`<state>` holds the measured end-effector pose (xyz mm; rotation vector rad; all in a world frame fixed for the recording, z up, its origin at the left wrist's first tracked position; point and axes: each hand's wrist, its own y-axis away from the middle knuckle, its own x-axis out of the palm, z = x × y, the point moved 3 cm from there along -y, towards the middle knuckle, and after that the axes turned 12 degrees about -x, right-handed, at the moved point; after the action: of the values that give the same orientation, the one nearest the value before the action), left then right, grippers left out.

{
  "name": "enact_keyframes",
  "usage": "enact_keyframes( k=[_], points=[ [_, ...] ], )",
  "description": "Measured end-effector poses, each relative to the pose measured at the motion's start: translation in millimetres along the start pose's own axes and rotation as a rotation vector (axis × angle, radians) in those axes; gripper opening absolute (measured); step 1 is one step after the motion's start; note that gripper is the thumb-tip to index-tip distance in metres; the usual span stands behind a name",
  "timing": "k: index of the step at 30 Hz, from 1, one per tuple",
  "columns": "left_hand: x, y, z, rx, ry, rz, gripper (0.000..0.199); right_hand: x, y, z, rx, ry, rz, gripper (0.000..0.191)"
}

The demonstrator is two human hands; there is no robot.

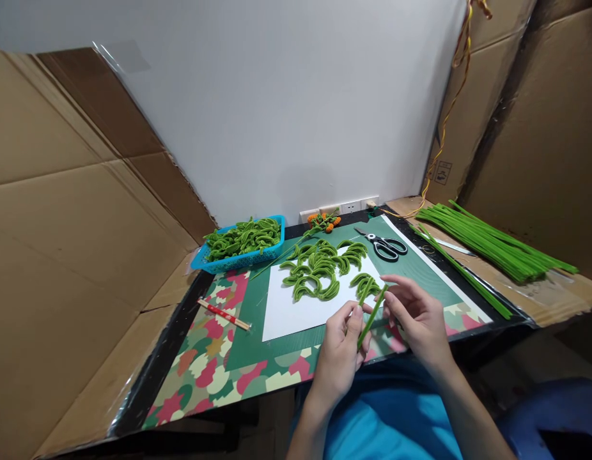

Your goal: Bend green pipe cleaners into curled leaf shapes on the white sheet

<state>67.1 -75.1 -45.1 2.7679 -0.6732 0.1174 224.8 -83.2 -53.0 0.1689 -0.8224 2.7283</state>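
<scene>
My left hand (pixel 341 342) is closed on a bent green pipe cleaner (pixel 371 317), whose two ends point up and away from me. The fingers of my right hand (pixel 418 316) are curled at the upper right end of this pipe cleaner, thumb and forefinger on either side of it. Just beyond my hands, a small group of curved green pipe-cleaner pieces (pixel 360 281) lies on a white sheet (pixel 281 319). Farther left on the sheet is a larger cluster of curled green pieces (pixel 319 265).
A blue basket (pixel 238 260) of green twisted pieces stands at the back left. Black-handled scissors (pixel 385 246) lie on the green mat (pixel 248 348). Orange and green pipe-cleaner flowers (pixel 325 222) rest near the sockets. Straight green stems (pixel 492 246) are piled right. A red-wrapped stick bundle (pixel 224 314) lies left.
</scene>
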Motion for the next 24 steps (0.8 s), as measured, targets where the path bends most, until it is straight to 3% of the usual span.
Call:
enact_keyframes(
  k=[11,24],
  points=[
    [-1.0,0.1,0.7,0.021,0.018,-0.024,0.041,1.0,-1.4,6.3,0.017,-0.016,-0.057,0.029],
    [0.1,1.5,-0.5,-0.010,0.036,-0.050,0.046,0.2,-0.2,4.2,0.025,0.004,-0.013,0.026]
  ],
)
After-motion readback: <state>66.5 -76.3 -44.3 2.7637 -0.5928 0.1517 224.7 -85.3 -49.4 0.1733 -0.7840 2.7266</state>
